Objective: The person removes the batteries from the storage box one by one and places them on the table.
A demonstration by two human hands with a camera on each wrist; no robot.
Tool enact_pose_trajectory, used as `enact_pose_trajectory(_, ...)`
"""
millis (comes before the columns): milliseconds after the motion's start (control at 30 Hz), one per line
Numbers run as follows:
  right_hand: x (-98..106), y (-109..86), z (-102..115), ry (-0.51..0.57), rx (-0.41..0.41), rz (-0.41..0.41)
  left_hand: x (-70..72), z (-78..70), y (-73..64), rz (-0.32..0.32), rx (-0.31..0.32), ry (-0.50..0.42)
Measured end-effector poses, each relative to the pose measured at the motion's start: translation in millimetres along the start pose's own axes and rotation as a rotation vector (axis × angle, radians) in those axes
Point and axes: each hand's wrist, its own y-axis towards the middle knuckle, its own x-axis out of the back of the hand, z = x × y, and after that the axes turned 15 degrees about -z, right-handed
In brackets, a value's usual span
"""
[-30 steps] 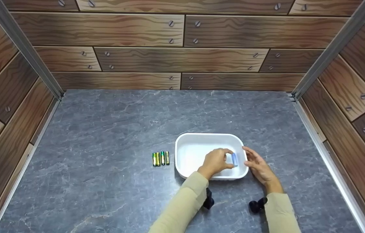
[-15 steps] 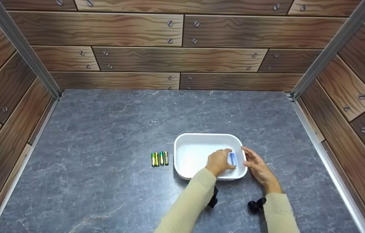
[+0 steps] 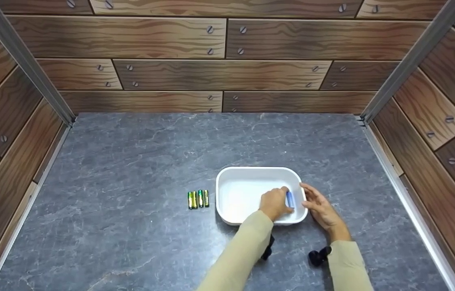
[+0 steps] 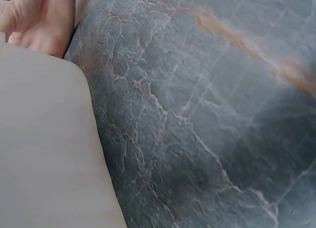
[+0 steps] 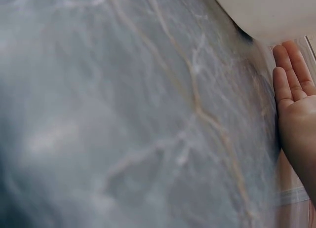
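A white tub stands on the dark marbled table. Inside its right end lies something small, blue and cylinder-like, possibly one or more batteries. My left hand reaches into the tub, its thumb and a finger curved round the two ends of the blue cylinder. The other fingers are hidden beneath the hand. My right hand touches the tub's right side with its fingers fairly straight. Extended fingers show on the right hand in the right wrist view. The left wrist view catches only part of the left hand.
Several green and gold batteries lie side by side on the table, left of the tub. Wood-patterned walls enclose the table at the back and sides. Metal posts rise at the back corners.
My left hand has shifted slightly rightward, closer over the blue cylinder. The right hand keeps its place at the tub's side, and the batteries outside have not moved.
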Motion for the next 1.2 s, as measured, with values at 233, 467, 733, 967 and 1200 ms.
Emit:
enact_pose_trajectory(233,-2,0.2,1,0.001,-0.002,-0.01,2.2,2.9,2.4,0.025,-0.023,0.021)
enact_pose_trajectory(467,-2,-0.3,3,-0.002,-0.004,-0.008,9.6,7.0,5.7,0.072,-0.036,0.011)
enact_pose_trajectory(733,-2,0.0,3,-0.024,-0.001,-0.009,17.7,14.3,6.1,0.073,-0.066,-0.014)
enact_pose_trajectory(967,-1,-0.3,2,-0.01,0.003,-0.004,28.4,24.0,4.7,0.097,-0.071,-0.049)
enact_pose_trajectory(1200,-1,-0.5,3,-0.006,0.009,0.007,41.9,33.6,-0.7,0.087,-0.094,-0.085)
